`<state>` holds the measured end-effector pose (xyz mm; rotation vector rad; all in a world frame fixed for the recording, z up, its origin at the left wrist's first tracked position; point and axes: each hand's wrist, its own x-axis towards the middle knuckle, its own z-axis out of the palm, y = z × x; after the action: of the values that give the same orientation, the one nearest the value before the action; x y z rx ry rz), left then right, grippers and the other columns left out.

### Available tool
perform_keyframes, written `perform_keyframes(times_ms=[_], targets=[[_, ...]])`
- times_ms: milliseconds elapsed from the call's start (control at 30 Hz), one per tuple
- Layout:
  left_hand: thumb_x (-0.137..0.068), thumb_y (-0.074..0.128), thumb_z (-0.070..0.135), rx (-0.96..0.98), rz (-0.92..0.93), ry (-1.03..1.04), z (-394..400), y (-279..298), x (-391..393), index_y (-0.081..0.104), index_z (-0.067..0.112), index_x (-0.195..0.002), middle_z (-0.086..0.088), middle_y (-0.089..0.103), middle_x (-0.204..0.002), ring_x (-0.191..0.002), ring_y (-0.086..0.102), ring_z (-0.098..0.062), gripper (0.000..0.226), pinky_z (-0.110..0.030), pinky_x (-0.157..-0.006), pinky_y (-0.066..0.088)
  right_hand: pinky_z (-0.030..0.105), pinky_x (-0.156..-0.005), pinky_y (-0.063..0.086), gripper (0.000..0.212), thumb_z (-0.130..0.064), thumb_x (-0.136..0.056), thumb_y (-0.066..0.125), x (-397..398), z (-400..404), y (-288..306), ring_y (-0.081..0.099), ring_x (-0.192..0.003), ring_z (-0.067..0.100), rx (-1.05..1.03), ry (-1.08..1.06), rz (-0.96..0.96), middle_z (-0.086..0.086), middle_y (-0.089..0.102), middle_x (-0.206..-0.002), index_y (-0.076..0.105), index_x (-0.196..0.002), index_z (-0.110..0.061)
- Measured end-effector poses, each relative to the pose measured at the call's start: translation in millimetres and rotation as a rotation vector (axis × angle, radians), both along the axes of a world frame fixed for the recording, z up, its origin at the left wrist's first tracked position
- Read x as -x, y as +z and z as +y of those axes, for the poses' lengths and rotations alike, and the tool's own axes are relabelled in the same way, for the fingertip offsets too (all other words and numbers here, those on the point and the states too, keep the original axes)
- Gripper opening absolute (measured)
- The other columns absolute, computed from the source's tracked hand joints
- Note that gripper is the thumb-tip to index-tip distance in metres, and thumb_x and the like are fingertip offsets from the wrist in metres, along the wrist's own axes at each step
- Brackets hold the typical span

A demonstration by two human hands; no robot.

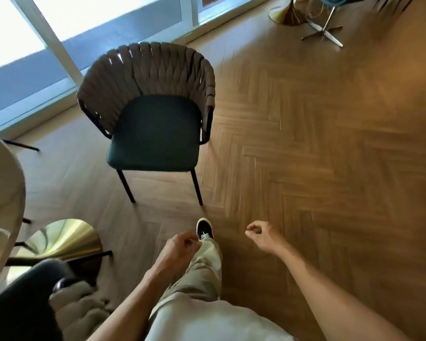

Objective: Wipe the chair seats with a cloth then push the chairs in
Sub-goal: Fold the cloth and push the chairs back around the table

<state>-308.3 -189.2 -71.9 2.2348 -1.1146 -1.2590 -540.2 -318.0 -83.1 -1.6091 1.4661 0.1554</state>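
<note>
A chair point(153, 124) with a dark green seat and woven grey-brown back stands on the herringbone wood floor point(317, 156), facing the person, well apart from the round counter point(0, 183) at the left edge. The left hand point(180, 247) and right hand point(261, 236) hang in front of the body, fingers loosely curled, seemingly holding nothing, though motion blur softens them. One black shoe point(204, 228) steps toward the chair.
</note>
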Motion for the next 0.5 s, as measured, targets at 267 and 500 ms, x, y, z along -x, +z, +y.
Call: perform_keyframes(times_ms=[267,500], targets=[[-0.092,0.06,0.03,0.05,0.036,-0.09,-185.4,1.8,-73.4,0.066,0.023,-0.111,0.004,0.069,-0.102,-0.088,0.065,-0.007,0.021,-0.021,-0.077,0.054,0.025,-0.073,0.043,0.028,-0.033,-0.096,0.056,-62.5,-173.0,25.8,0.057,-0.097,0.013,0.02,0.002,0.022,0.0,0.061,-0.117,0.06,-0.121,-0.02],[-0.09,0.063,0.034,0.051,0.063,-0.066,-307.0,7.2,-112.8,0.063,0.02,-0.116,-0.002,0.068,-0.107,-0.087,0.065,-0.01,0.029,-0.024,-0.077,0.056,0.024,-0.071,0.043,0.027,-0.033,-0.095,0.058,-114.4,-287.7,38.9,0.058,-0.094,0.013,0.055,0.069,0.016,-0.001,0.063,-0.112,0.061,-0.118,-0.02]])
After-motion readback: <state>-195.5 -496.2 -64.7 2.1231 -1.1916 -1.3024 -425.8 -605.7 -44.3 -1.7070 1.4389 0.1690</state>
